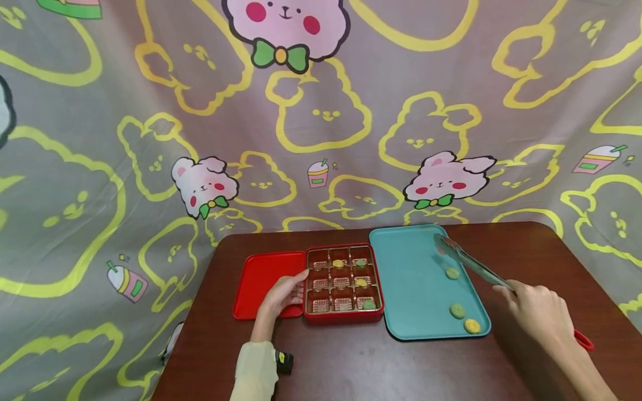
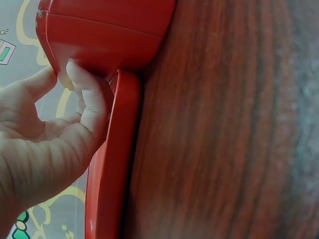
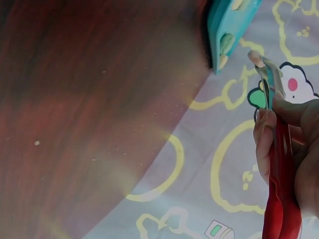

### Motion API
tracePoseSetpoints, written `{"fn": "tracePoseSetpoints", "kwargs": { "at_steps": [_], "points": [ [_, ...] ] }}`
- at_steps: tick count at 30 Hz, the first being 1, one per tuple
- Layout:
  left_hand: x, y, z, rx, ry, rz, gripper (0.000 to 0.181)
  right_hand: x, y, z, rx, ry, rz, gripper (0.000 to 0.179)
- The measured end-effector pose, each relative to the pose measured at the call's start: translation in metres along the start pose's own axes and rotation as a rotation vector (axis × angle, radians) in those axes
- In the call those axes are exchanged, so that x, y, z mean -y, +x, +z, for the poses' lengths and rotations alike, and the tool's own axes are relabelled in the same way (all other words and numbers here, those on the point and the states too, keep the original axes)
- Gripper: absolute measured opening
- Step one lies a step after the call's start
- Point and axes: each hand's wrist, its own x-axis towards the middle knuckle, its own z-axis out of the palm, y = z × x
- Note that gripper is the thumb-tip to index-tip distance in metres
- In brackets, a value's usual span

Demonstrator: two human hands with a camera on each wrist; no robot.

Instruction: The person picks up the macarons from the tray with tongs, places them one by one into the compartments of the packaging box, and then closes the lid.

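Note:
My right hand (image 1: pixel 544 314) grips red-handled metal tongs (image 1: pixel 484 271), their tips over the far right part of the blue tray (image 1: pixel 416 278). A brownish-pink cookie (image 3: pixel 255 59) shows at the tong tips in the right wrist view. Two green cookies (image 1: pixel 457 311) and a yellow cookie (image 1: pixel 472 326) lie along the tray's right side. My left hand (image 1: pixel 284 292) holds the left side of the red divided box (image 1: pixel 343 317), thumb at the rim and bent fingers against the outer wall. Yellow and green cookies (image 1: pixel 368 304) sit in several compartments, mostly in the right column.
A red lid (image 1: pixel 268 278) lies flat on the dark wooden table (image 1: pixel 341 362), left of the box and under my left hand. The box stands between lid and blue tray. A patterned cloth (image 1: pixel 321 111) hangs behind and beside the table.

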Motion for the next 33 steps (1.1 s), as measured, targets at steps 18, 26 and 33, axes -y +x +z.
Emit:
{"fn": "tracePoseSetpoints", "kwargs": {
  "at_steps": [18,26,33],
  "points": [
    [-0.002,0.000,0.002,-0.019,-0.007,-0.011,0.038,0.024,0.016,-0.002,-0.036,0.011,-0.056,0.023],
    [-0.002,-0.002,0.001,-0.027,-0.004,-0.014,0.039,0.037,0.022,0.001,-0.019,0.027,-0.061,0.021],
    [-0.001,-0.001,0.001,-0.018,-0.008,-0.004,0.040,0.048,0.024,0.006,-0.009,0.033,-0.097,0.019]
  ]
}}
